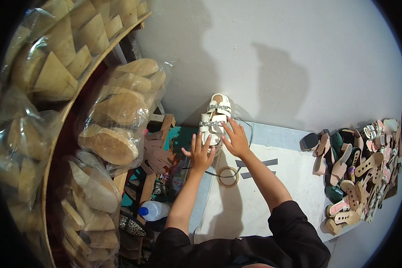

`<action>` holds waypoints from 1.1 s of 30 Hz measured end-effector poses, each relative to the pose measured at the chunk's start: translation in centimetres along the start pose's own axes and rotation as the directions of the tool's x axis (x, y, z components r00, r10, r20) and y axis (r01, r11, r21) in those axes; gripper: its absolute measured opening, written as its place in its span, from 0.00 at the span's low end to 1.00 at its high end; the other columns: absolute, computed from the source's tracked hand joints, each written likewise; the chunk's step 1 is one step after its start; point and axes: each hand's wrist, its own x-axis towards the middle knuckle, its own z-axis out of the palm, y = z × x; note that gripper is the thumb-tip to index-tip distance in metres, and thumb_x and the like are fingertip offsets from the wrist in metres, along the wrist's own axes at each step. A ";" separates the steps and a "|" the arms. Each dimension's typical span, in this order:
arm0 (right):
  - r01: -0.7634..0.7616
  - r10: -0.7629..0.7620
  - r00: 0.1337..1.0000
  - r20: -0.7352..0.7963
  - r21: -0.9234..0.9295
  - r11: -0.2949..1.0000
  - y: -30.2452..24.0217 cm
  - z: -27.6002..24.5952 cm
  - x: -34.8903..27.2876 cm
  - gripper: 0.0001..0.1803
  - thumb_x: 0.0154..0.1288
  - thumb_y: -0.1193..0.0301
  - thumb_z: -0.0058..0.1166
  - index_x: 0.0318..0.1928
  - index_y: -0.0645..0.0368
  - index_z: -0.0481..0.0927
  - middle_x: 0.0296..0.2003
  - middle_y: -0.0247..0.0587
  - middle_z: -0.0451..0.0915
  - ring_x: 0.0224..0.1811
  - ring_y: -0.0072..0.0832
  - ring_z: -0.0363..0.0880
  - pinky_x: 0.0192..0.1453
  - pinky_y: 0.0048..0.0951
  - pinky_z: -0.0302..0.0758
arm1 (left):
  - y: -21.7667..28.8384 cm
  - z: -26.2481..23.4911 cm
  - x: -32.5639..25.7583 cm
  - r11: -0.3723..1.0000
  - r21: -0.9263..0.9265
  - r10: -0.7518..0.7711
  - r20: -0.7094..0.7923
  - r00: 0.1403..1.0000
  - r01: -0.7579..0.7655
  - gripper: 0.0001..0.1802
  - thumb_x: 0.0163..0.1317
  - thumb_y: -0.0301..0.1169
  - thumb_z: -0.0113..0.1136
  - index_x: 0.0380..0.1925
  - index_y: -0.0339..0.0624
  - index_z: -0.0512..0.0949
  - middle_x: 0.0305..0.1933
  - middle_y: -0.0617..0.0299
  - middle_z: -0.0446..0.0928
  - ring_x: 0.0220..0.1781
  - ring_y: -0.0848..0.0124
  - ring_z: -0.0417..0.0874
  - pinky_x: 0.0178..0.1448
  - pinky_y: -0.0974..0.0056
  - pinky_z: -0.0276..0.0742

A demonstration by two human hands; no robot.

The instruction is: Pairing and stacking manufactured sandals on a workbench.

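A pair of white sandals [213, 117] with sparkly ornamented straps sits at the far end of the table, close to the wall. One stands behind the other. My left hand [200, 156] is beside the near sandal, fingers spread, its fingertips reaching toward the left side. On the other side my right hand [236, 140] has its fingers apart, with the fingertips at the strap edge. Whether either hand actually touches the sandal I cannot tell. Nearer to me lie a roll of tape [228, 185] and dark grey strips [264, 163].
Sandals and soles [357, 165] are heaped on the table's right. Bagged wooden soles [114, 143] hang over the left side, below a curved shelf edge [71, 96]. A water bottle [155, 210] lies left of the table. A dark cable [252, 134] runs behind my right hand.
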 end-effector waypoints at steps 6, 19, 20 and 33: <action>-0.005 0.014 0.977 -0.211 0.039 0.999 -2.3 -2.1 -8.5 0.22 0.57 0.64 0.52 0.53 0.53 0.72 0.54 0.49 0.69 0.60 0.46 0.63 0.63 0.51 0.54 | 5.4 -3.1 -5.8 0.965 -0.166 -0.217 -0.078 0.973 0.202 0.15 0.58 0.40 0.51 0.43 0.56 0.80 0.62 0.52 0.63 0.67 0.49 0.55 0.65 0.40 0.23; -0.518 0.467 0.797 -0.383 -0.035 0.855 -4.6 -14.7 -27.4 0.36 0.48 0.68 0.56 0.61 0.55 0.61 0.62 0.56 0.55 0.65 0.50 0.54 0.63 0.62 0.46 | 13.7 -7.7 -14.9 0.901 -0.429 -0.057 0.035 0.998 0.067 0.25 0.49 0.26 0.58 0.50 0.43 0.65 0.55 0.50 0.65 0.60 0.55 0.63 0.62 0.45 0.49; -0.542 0.480 0.781 -0.400 -0.054 0.838 -4.5 -15.9 -28.5 0.36 0.49 0.67 0.56 0.61 0.55 0.61 0.63 0.56 0.54 0.65 0.50 0.53 0.63 0.61 0.46 | 14.1 -7.9 -14.6 0.896 -0.442 -0.034 0.046 0.998 0.051 0.25 0.49 0.26 0.58 0.50 0.43 0.65 0.55 0.50 0.65 0.60 0.55 0.63 0.62 0.45 0.49; -0.590 0.493 0.659 -0.568 0.016 0.807 -3.6 -27.5 -38.0 0.27 0.47 0.71 0.57 0.52 0.55 0.69 0.56 0.52 0.60 0.57 0.47 0.60 0.60 0.43 0.59 | 23.0 -9.7 -14.6 0.953 -0.269 -0.116 0.100 0.988 0.139 0.18 0.51 0.26 0.54 0.45 0.49 0.76 0.62 0.61 0.63 0.70 0.59 0.51 0.64 0.38 0.21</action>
